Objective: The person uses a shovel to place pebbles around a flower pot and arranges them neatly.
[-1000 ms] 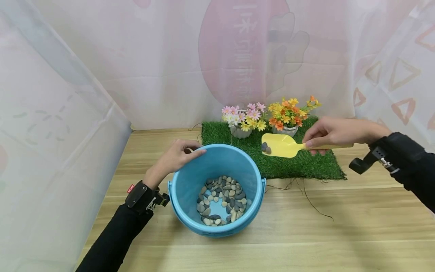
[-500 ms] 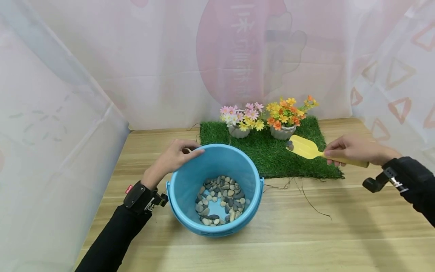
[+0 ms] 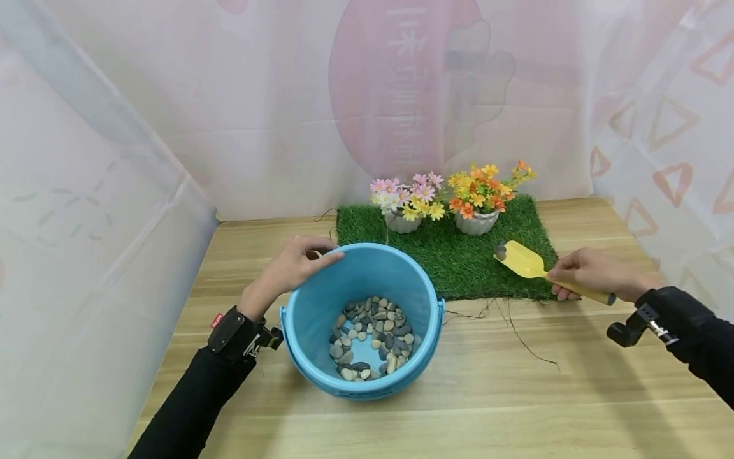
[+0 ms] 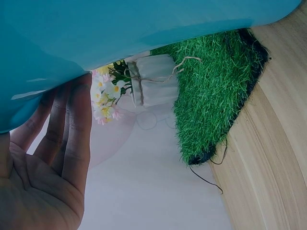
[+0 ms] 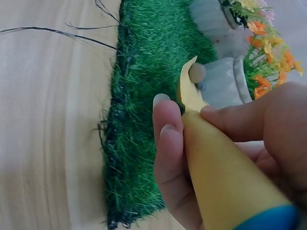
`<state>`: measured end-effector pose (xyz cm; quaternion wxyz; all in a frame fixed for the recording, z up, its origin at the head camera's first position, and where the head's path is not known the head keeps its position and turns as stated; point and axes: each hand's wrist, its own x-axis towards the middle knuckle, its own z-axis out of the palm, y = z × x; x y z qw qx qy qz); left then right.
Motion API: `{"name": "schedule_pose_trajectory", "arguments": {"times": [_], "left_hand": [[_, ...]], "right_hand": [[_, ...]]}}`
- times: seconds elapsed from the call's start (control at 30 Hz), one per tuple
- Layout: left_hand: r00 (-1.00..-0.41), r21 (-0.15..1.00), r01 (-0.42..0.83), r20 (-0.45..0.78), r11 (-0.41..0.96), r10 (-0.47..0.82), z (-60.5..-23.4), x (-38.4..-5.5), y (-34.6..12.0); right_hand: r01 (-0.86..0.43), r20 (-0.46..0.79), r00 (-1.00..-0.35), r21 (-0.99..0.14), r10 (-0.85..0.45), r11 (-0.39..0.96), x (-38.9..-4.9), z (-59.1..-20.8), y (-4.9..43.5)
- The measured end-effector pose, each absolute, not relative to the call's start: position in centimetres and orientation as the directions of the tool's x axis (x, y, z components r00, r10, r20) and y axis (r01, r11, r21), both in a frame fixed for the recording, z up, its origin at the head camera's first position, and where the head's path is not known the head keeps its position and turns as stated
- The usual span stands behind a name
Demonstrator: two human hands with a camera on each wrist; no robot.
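Note:
My right hand (image 3: 593,273) pinches the handle of a yellow toy shovel (image 3: 524,260) over the right part of the artificial grass mat (image 3: 459,271). Near the tip of its scoop lie dark and greyish pebbles (image 3: 500,250); the right wrist view shows a round pebble (image 5: 196,73) there. My left hand (image 3: 291,264) grips the upper left rim of a blue bucket (image 3: 321,306), thumb over the edge and fingers along the outer wall. Inside, grey and tan pebbles (image 3: 395,325) cover much of the bottom, with some blue floor showing between them.
Two white pots of artificial flowers stand at the mat's back: pink, white and yellow blooms (image 3: 410,197) on the left, orange and yellow ones (image 3: 484,188) on the right. Dark loose threads (image 3: 524,341) trail from the mat onto the wooden table (image 3: 516,408). Printed curtains (image 3: 258,115) enclose the back and sides.
My right hand has carried the shovel to the right and then down toward the mat's right edge, pebbles still at its tip. The left hand keeps its grip on the bucket.

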<state>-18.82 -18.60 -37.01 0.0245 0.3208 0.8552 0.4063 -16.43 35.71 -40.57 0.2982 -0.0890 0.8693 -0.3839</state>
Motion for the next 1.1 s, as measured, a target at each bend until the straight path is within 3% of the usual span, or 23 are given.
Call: {"name": "schedule_pose_trajectory", "arguments": {"times": [0.43, 0.93, 1.1], "left_hand": [[-0.793, 0.711, 0.530, 0.223, 0.462, 0.566, -37.1, -18.8, -18.7], [-0.804, 0.710, 0.519, 0.215, 0.476, 0.555, -37.0, -18.7, -18.7], [-0.804, 0.704, 0.522, 0.218, 0.481, 0.554, -37.1, -18.8, -18.7]], "right_hand": [[0.104, -0.448, -0.818, -0.733, -0.362, 0.672, -15.8, -40.7, 34.5], [0.223, -0.562, -0.764, -0.692, -0.319, 0.686, -18.0, -38.9, 30.8], [0.280, -0.633, -0.717, -0.646, -0.293, 0.710, -19.2, -37.8, 29.5]]}}
